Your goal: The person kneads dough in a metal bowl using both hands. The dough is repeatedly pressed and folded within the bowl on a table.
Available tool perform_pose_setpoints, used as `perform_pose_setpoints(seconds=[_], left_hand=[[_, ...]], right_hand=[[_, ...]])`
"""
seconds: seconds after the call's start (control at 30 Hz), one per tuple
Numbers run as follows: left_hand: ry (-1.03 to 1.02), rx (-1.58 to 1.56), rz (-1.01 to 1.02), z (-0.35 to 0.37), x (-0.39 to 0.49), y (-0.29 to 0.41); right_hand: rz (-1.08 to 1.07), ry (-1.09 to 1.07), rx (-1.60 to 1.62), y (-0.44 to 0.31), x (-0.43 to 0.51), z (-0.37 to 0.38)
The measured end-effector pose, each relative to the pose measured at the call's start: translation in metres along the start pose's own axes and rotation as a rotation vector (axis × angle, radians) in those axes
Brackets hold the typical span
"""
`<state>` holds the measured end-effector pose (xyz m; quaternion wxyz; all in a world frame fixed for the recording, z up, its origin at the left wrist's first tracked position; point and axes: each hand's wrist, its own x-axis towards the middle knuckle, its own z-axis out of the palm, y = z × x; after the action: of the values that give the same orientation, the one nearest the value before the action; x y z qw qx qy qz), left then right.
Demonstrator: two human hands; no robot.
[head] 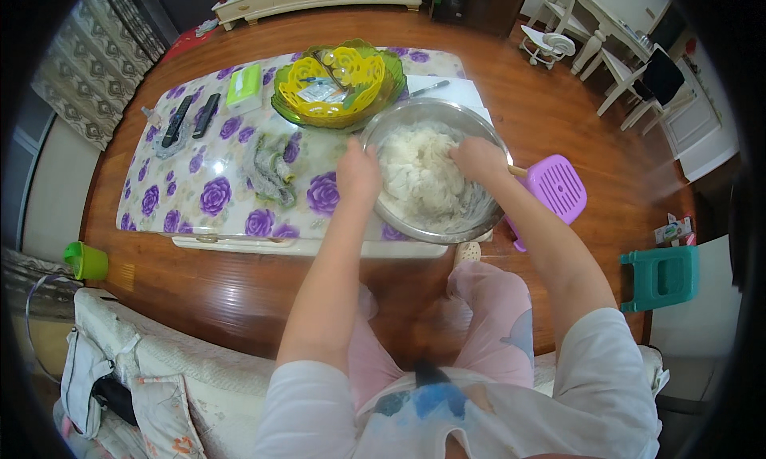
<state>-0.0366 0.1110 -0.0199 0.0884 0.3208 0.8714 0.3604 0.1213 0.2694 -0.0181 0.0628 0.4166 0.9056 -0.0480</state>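
Observation:
A wide stainless steel bowl sits at the right end of the table, holding a rough mass of pale, floury dough. My left hand grips the bowl's left rim. Inside the bowl, my right hand has its curled fingers at the dough's upper right side, fingertips partly hidden. Floury residue coats the bowl's inner wall at the lower right. Beyond my right wrist a short length of wooden stick shows; its other end is hidden.
The table has a purple-rose cover. On it lie a yellow openwork basket, tissues, two remotes and a crumpled plastic bag. A purple stool stands right; a teal stool lies farther off.

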Motion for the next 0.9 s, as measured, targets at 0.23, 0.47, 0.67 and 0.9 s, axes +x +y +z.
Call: perform_pose_setpoints(seconds=[0.23, 0.47, 0.67, 0.9], left_hand=[[0.018, -0.004, -0.013, 0.002, 0.002, -0.005], [0.029, -0.040, -0.030, 0.002, 0.002, -0.008], [0.023, -0.080, -0.034, 0.006, 0.002, -0.006], [0.038, -0.063, -0.031, 0.004, 0.000, -0.006]], right_hand=[[-0.240, -0.025, -0.046, -0.030, -0.054, -0.055], [-0.567, -0.215, -0.174, -0.035, -0.101, -0.066], [-0.620, -0.268, -0.243, -0.045, -0.106, -0.057], [-0.411, -0.125, -0.148, -0.073, -0.082, -0.022]])
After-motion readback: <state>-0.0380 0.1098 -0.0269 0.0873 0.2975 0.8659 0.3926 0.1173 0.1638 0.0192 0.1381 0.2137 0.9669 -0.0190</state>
